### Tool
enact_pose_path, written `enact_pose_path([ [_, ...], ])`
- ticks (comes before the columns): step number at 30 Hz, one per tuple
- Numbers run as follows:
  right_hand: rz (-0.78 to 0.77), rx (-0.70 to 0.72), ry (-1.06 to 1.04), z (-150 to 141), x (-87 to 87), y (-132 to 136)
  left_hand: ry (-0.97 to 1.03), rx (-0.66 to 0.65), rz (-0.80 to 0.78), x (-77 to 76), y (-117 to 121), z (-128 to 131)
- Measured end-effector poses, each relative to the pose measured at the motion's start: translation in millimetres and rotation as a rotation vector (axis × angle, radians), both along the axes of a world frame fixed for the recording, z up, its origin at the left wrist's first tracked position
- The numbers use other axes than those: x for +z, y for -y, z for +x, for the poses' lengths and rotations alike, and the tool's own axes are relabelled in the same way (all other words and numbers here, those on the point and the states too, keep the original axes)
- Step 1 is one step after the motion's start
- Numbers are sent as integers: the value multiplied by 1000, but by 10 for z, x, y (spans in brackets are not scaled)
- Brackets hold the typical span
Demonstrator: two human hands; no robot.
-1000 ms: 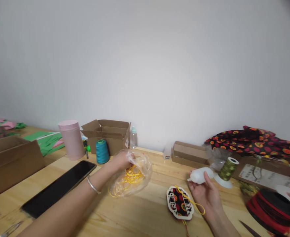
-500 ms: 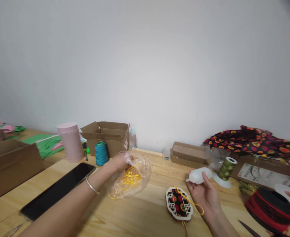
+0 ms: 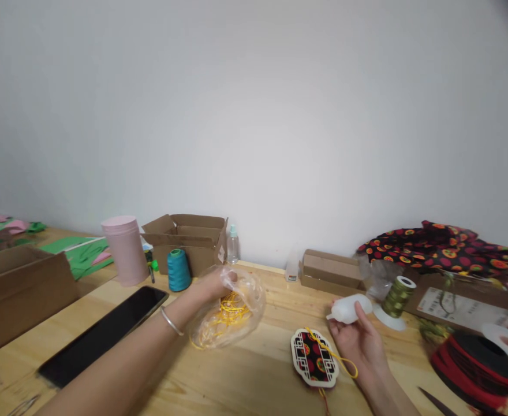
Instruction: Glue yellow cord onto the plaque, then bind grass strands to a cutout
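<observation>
My left hand (image 3: pixel 223 281), a silver bangle at its wrist, reaches into the mouth of a clear plastic bag (image 3: pixel 256 300). Its fingers are bent, and the film and the hand itself partly cover their tips. Looped yellow cords (image 3: pixel 232 310) lie in the bag just below these fingers. My right hand (image 3: pixel 360 335), palm up, is closed round a small white squeeze bottle (image 3: pixel 351 308) lying on its side, nozzle to the left. Beside that hand, on the table, is a scalloped ornament (image 3: pixel 314 358) with a pale frame, patterned dark fabric and a yellow cord loop.
Left stand a teal thread cone (image 3: pixel 178 270), a pink canister (image 3: pixel 125 249), a black phone (image 3: pixel 104 335) and an open cardboard box (image 3: pixel 189 248). Right are a green spool (image 3: pixel 396 297), a red cord reel (image 3: pixel 470 370), a dark pointed blade (image 3: pixel 436 400) and patterned fabric (image 3: pixel 440 248).
My left hand has shifted slightly inside the bag, and its forearm has moved a little to the right. The right hand and its bottle stay nearly where they were.
</observation>
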State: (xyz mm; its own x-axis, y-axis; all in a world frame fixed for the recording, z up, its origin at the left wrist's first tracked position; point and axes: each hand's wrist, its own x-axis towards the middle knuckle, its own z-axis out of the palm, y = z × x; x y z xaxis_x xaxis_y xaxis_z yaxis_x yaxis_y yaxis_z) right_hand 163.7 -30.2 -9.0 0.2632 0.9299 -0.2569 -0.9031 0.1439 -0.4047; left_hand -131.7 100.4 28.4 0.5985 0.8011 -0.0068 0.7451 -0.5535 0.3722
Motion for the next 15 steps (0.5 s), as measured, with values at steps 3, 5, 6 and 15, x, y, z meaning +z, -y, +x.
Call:
enact_pose_path([
  [3, 15, 3, 14, -1, 0, 2, -148, 30, 8, 0, 15, 16],
  [5, 19, 2, 22, -1, -5, 4, -233, 46, 11, 3, 31, 18],
  [6, 18, 4, 25, 0, -7, 4, -268, 54, 14, 7, 41, 16],
  [15, 21, 15, 41, -13, 17, 17, -318, 49, 55, 166, 89, 15],
])
